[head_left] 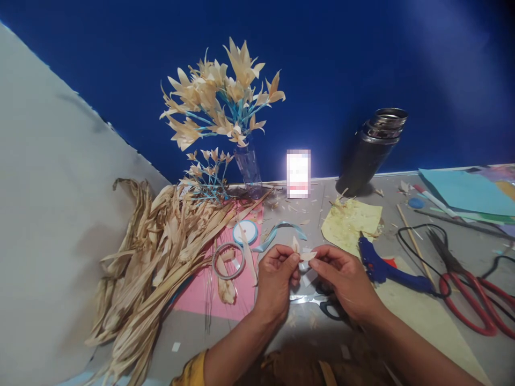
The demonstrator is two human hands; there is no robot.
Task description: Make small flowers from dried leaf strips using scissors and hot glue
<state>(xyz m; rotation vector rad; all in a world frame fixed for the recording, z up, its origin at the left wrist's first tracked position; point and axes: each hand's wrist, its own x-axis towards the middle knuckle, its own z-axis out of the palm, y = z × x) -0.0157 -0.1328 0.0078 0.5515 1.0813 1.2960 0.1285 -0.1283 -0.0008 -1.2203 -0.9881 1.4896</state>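
Both hands meet at the middle of the table. My left hand (281,271) pinches a small pale corn-husk petal piece (295,244) that points upward. My right hand (340,273) has thumb and forefinger closed on another pale husk petal (309,256), which lies sideways and meets the left fingertips. Whether the two petals are joined cannot be made out. Beneath the hands lie small scissors (309,299) with black handles, partly covered by the right hand. A light blue ribbon strip (277,231) curls just beyond the left hand.
Dried corn husks (148,273) heap at left beside pink paper (197,300), a tape roll (214,262) and ribbon spool (245,234). Husk flowers (217,96) stand behind in a clear vase (248,169). At right are a blue glue gun (386,271), red-handled scissors (469,292) and a dark flask (364,161).
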